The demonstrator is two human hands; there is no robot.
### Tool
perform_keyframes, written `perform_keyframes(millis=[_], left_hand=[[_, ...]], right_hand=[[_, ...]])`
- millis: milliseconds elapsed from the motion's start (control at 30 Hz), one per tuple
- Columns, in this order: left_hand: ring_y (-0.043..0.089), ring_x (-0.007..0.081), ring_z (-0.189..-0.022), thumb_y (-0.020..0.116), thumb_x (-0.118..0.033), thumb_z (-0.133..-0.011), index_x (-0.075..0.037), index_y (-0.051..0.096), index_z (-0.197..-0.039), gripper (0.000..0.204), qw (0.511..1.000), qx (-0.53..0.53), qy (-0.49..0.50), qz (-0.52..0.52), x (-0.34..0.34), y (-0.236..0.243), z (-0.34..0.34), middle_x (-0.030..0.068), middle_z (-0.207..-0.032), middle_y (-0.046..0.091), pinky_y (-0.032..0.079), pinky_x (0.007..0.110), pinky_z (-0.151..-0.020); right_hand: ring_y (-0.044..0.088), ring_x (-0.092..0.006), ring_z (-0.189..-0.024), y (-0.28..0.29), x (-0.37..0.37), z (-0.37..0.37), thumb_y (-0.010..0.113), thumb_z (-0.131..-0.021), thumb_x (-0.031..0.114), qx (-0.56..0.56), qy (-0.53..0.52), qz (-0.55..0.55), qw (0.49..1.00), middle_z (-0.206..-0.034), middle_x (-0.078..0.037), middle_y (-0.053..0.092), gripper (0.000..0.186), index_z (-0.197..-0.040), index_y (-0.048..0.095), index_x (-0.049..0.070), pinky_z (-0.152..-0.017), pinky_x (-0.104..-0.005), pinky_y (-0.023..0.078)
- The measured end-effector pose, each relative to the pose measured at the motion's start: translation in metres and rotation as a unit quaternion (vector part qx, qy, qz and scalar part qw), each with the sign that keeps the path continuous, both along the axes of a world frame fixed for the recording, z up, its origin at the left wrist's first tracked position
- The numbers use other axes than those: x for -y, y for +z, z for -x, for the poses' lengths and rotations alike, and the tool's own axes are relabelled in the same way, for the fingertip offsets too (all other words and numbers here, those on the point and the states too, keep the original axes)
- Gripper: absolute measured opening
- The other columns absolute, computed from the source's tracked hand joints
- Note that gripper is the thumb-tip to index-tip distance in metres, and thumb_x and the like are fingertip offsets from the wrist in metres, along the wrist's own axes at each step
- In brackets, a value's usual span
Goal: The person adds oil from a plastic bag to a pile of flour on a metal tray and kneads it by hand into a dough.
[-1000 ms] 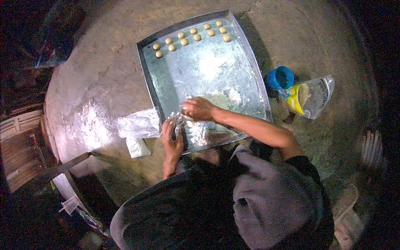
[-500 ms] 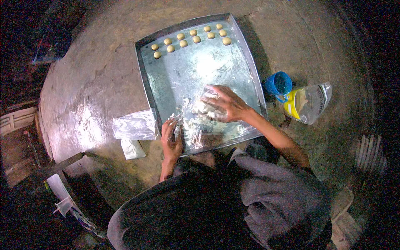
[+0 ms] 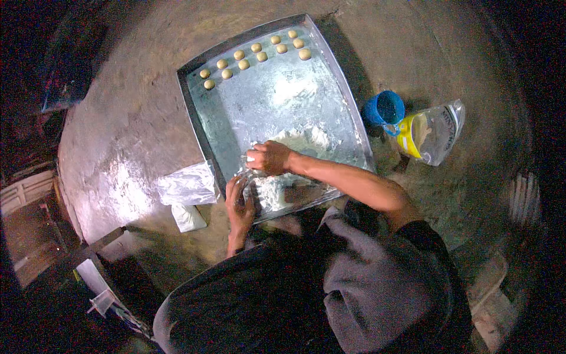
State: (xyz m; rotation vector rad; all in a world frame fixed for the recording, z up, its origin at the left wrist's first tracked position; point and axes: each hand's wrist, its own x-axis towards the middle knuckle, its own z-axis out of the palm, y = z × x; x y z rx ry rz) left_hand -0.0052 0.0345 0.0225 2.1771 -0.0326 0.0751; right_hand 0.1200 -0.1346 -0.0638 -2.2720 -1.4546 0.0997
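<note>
A large metal tray [image 3: 221, 115] lies on the floor before me, its near part dusted and clumped with white flour [image 3: 318, 137]. Along its far side sit two rows of small round dough balls [image 3: 256, 48]. My right hand [image 3: 272, 158] is closed, knuckles up, over the flour near the tray's left side; white shows at its fingers, but what they hold is hidden. My left hand [image 3: 239, 200] is cupped at the near left corner, thumb apart from the fingers, with flour beside its fingertips. The two hands are close together.
Right of the tray stand a blue mug [image 3: 384, 110] and a clear plastic bag with a yellow part [image 3: 433, 133]. At the left lie a clear plastic sheet [image 3: 188, 184] and a small white packet [image 3: 188, 218]. A dark low frame [image 3: 106, 242] stands at the lower left.
My right hand has swept left across the flour toward my left hand, and its spread fingers have closed. Bare metal shows where flour was. My left hand has barely moved.
</note>
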Motion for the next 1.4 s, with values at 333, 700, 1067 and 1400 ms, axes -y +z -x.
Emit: perform_keyframes(millis=[333, 700, 1067, 1400], left_hand=[[0.052, 0.0409, -0.119, 0.061, 0.005, -0.077, 0.000, 0.061, -0.113, 0.037, 0.998, 0.058, 0.017, -0.010, -0.009, 0.005, -0.004, 0.0207, -0.123, 0.058, 0.039, 0.047, -0.104], [0.051, 0.0409, -0.119, 0.063, 0.003, -0.079, 0.000, 0.061, -0.113, 0.035, 1.000, 0.010, -0.013, -0.001, 0.003, 0.006, -0.002, 0.0213, -0.124, 0.056, 0.039, 0.045, -0.104], [0.053, 0.0410, -0.116, 0.060, 0.005, -0.076, 0.002, 0.061, -0.110, 0.034, 0.999, 0.052, -0.007, -0.011, 0.002, 0.017, -0.010, 0.0211, -0.119, 0.058, 0.040, 0.046, -0.102], [0.052, 0.0412, -0.120, 0.059, 0.008, -0.075, 0.000, 0.062, -0.114, 0.040, 1.000, 0.015, 0.013, -0.010, -0.003, 0.017, -0.008, 0.0206, -0.123, 0.058, 0.039, 0.046, -0.104]], right_hand=[[0.055, -0.0324, -0.104, 0.085, 0.120, 0.025, 0.070, -0.080, 0.045, 0.000, -0.215, -0.019, 0.976, -0.110, -0.014, 0.057, 0.056, -0.129, 0.060, 0.020, -0.092, -0.0441, 0.045], [0.049, -0.0391, -0.117, -0.019, 0.039, 0.052, 0.061, -0.087, 0.023, -0.161, -0.179, -0.107, 0.965, -0.126, -0.020, 0.053, 0.035, -0.122, 0.060, 0.018, -0.099, -0.0488, 0.043], [0.064, -0.0265, -0.086, 0.006, 0.047, 0.026, 0.056, -0.083, 0.018, -0.021, -0.105, -0.011, 0.994, -0.087, -0.004, 0.062, 0.011, -0.089, 0.061, 0.012, -0.072, -0.0394, 0.054], [0.046, -0.0396, -0.118, 0.090, 0.130, 0.027, 0.071, -0.077, 0.047, -0.021, -0.250, 0.005, 0.968, -0.131, -0.022, 0.048, 0.060, -0.125, 0.062, 0.014, -0.101, -0.0494, 0.039]])
